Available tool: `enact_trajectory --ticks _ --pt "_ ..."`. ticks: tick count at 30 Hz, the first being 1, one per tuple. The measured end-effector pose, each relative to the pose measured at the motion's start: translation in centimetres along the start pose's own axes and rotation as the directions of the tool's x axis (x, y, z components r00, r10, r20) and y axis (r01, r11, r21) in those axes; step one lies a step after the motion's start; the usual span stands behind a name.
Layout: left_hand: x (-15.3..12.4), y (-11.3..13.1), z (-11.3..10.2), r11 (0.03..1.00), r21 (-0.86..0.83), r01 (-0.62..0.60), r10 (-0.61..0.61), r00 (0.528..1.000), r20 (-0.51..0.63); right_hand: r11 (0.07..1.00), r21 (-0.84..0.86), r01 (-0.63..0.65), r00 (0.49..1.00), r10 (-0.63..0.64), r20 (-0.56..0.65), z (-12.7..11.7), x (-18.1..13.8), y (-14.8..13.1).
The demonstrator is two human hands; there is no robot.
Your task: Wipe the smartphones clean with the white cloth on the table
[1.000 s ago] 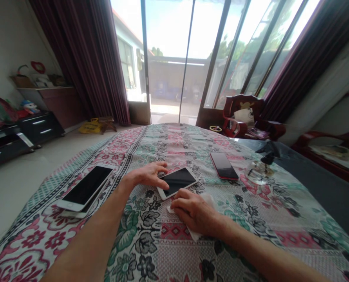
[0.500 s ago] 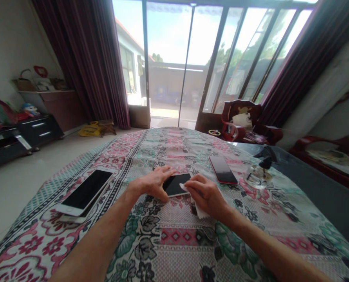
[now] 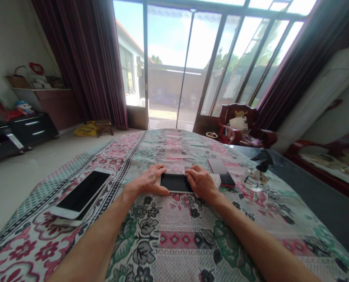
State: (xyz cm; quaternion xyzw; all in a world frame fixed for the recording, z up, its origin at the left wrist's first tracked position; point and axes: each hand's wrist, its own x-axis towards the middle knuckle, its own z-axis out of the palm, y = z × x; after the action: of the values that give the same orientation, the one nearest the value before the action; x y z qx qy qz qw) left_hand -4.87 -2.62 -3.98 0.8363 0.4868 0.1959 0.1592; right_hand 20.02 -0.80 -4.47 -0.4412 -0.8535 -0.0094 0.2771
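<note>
On the pink, green and black floral tablecloth, a white-framed, black-screened rectangular phone lies screen-up between the hands, long axis left to right. The left hand grips its left end, thumb at the near edge; the right hand, closed around a crumpled white wipe, touches its right end.

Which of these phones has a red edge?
The smartphone between the right hand and the spray bottle; the held phone and the two stacked phones at left have pale edges.
</note>
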Motion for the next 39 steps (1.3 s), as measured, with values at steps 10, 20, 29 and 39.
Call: enact_trajectory --ticks 10,20,29,39 --pt "-0.2 -1.9 0.8 0.994 0.06 0.09 -0.087 0.995 -0.049 0.996 -0.007 -0.088 0.993 0.089 0.073 -0.3 -0.6 0.4" --pt "-0.1 -2.4 1.4 0.995 0.012 0.1 -0.099 0.992 -0.082 0.986 -0.021 -0.165 0.975 0.166 0.145 -0.8 0.0 0.7" --pt "-0.1 -2.2 1.1 0.993 -0.018 0.117 -0.118 0.99 -0.075 0.995 -0.013 -0.104 0.982 0.104 0.155 0.0 1.1 -0.3" --pt "-0.1 -1.8 0.9 0.992 -0.007 0.127 -0.127 0.989 -0.074 0.997 0.038 -0.072 0.983 0.064 0.172 -0.2 1.3 0.5"
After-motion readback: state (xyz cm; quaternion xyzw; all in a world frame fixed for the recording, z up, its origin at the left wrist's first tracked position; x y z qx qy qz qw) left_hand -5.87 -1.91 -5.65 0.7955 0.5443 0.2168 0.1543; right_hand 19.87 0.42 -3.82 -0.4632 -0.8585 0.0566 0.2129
